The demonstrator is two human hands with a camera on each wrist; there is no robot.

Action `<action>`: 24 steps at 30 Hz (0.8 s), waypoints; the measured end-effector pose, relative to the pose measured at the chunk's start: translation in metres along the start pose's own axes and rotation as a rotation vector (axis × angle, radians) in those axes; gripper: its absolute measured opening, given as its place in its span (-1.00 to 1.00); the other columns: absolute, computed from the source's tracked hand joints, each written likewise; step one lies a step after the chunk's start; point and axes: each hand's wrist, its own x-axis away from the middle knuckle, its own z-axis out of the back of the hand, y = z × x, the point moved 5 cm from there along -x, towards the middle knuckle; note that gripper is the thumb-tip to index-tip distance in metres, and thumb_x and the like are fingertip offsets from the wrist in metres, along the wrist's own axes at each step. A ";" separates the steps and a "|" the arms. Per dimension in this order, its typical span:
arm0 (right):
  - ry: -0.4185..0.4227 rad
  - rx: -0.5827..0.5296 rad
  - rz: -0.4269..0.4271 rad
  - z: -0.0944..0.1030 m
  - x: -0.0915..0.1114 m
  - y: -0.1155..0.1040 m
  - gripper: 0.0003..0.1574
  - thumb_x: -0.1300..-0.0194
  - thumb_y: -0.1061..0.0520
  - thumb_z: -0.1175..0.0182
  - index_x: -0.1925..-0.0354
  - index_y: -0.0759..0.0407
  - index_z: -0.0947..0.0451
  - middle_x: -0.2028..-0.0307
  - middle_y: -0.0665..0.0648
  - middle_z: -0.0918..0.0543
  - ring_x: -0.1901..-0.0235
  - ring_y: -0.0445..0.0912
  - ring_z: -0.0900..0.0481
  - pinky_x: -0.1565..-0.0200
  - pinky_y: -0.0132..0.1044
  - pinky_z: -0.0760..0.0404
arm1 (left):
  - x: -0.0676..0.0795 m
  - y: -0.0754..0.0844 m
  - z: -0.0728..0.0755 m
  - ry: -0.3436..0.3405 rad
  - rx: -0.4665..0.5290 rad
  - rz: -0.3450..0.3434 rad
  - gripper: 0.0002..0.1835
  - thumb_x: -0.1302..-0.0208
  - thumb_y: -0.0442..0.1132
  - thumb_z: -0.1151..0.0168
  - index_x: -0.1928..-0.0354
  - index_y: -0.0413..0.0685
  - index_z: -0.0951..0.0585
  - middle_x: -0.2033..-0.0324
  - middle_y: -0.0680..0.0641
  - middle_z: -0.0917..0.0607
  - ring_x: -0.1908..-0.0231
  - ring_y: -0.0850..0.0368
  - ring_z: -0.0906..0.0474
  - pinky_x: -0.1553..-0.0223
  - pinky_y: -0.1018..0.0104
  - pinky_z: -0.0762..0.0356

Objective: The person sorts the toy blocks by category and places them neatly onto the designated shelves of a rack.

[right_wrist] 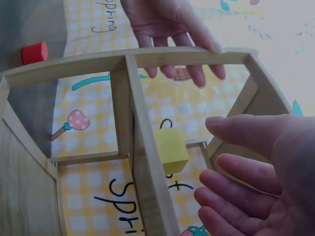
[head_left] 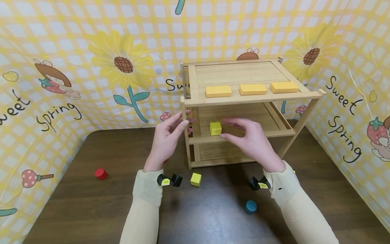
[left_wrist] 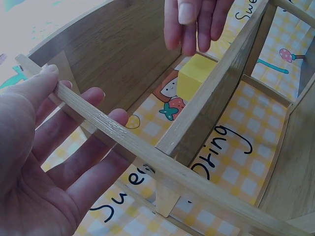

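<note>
- Clock centred on the small lemon-yellow cube [head_left: 215,128] in the head view: resting on the middle tier of the pale wooden three-tier rack [head_left: 243,73], at the front edge.
- Done, seemingly: three orange-yellow rectangular blocks [head_left: 253,89] lined up along the top tier's front, from twelve round to two o'clock; cube also on its tier, perhaps wanting only a final nudge.
- Hands well apart. At nine o'clock, left hand [head_left: 165,140] holding the rack's front post, thumb before, fingers behind. At three, right hand [head_left: 254,139] beside the cube, thumb and fingers spread, not gripping.
- Probably left, loose on the dark wooden counter [head_left: 70,206]: second lemon-yellow cube [head_left: 196,179] towards seven, blue cylinder [head_left: 250,207] at five, red cylinder [head_left: 101,174] at eight.
- Also towards eight, nearer: scrap of red [head_left: 166,161], too hidden to identify.
</note>
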 end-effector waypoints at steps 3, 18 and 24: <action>0.010 0.013 0.023 0.003 0.005 -0.004 -0.45 -0.22 -0.02 -0.52 -0.15 0.09 -0.69 -0.08 -0.01 -0.70 -0.14 -0.08 -0.60 -0.19 -0.05 -0.56 | 0.000 -0.001 0.000 0.001 -0.001 -0.002 -0.60 -0.50 -0.35 -0.19 -0.32 -0.28 -0.55 -0.13 -0.15 -0.68 0.05 -0.36 -0.65 0.07 0.12 -0.72; 0.028 0.055 0.065 0.012 0.027 -0.015 -0.44 -0.20 -0.01 -0.54 -0.15 0.04 -0.69 -0.05 -0.05 -0.71 -0.11 -0.13 -0.60 -0.12 -0.02 -0.57 | 0.000 -0.002 0.000 -0.005 0.012 0.000 -0.61 -0.50 -0.36 -0.19 -0.31 -0.26 -0.56 -0.14 -0.14 -0.67 0.02 -0.37 -0.64 0.06 0.11 -0.71; 0.014 0.038 0.048 0.009 0.035 -0.017 -0.44 -0.21 -0.04 -0.53 -0.16 0.00 -0.68 -0.07 -0.08 -0.70 -0.13 -0.13 -0.59 -0.15 -0.01 -0.53 | 0.000 -0.002 0.000 0.000 0.002 -0.001 -0.62 -0.50 -0.35 -0.20 -0.30 -0.23 -0.57 -0.10 -0.16 -0.69 0.09 -0.32 -0.68 0.06 0.11 -0.71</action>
